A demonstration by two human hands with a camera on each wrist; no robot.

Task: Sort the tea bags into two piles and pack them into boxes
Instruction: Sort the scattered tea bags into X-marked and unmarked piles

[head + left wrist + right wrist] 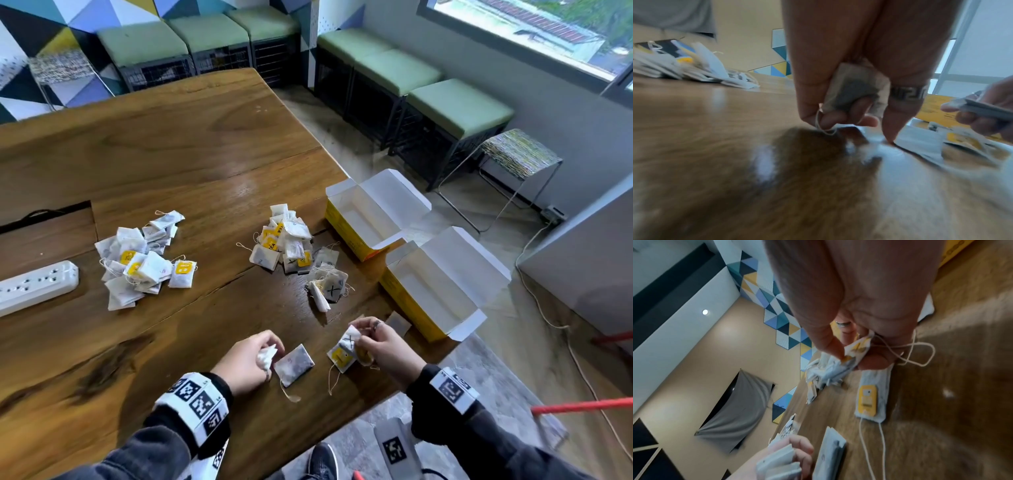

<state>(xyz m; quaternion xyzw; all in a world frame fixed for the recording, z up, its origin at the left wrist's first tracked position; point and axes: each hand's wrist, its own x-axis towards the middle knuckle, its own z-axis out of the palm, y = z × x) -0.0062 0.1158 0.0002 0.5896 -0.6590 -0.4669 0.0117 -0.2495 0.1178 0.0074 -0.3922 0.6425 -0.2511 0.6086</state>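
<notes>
My left hand grips a small bunch of white tea bags near the table's front edge. Its ringed finger touches down beside a loose tea bag that lies flat on the wood. My right hand pinches a few tea bags; the top one bears a black X. Under it lies a tea bag with a yellow tag, string trailing. One pile of tea bags sits at the left, another pile at the middle. Two open yellow boxes stand at the right, both showing white insides.
A few X-marked tea bags lie between the middle pile and my hands. A white power strip rests at the left edge. The wooden table ends just right of the boxes. Green stools line the walls.
</notes>
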